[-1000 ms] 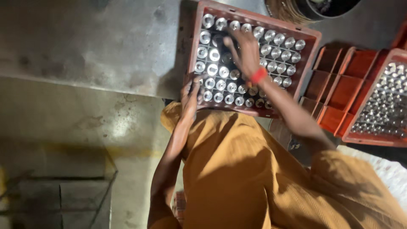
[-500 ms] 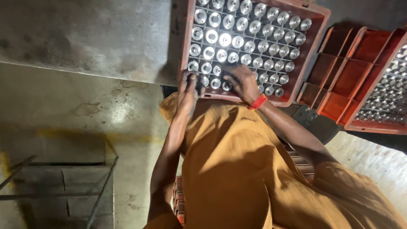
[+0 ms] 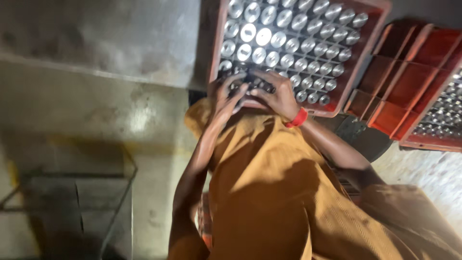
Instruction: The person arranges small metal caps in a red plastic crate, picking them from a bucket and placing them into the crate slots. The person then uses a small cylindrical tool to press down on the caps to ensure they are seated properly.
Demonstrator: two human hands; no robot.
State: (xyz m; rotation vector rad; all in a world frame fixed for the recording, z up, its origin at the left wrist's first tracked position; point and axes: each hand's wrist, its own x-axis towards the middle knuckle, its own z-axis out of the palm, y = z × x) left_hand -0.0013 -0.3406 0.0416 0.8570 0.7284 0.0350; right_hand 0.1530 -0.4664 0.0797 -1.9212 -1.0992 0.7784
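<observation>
A red plastic crate (image 3: 375, 29) packed with several silver-capped bottles (image 3: 288, 38) lies ahead of me. Both my hands sit side by side on its near left corner. My left hand (image 3: 225, 95) has its fingers bent over the nearest row of caps and the crate's rim. My right hand (image 3: 275, 94), a red band (image 3: 297, 118) on its wrist, spreads curled fingers over the caps beside it. The fingers hide whether either hand grips a bottle. My orange garment (image 3: 269, 192) fills the lower middle of the view.
To the right stand an empty red divided crate (image 3: 409, 72) and another red crate of capped bottles (image 3: 442, 120). A grey concrete floor (image 3: 96, 72) with a step lies on the left. A dark wire-framed box (image 3: 77, 207) sits at the lower left.
My right hand has come back from the middle of the crate to the near row, then slid left until it meets my left hand at the near corner. The crate appears closer.
</observation>
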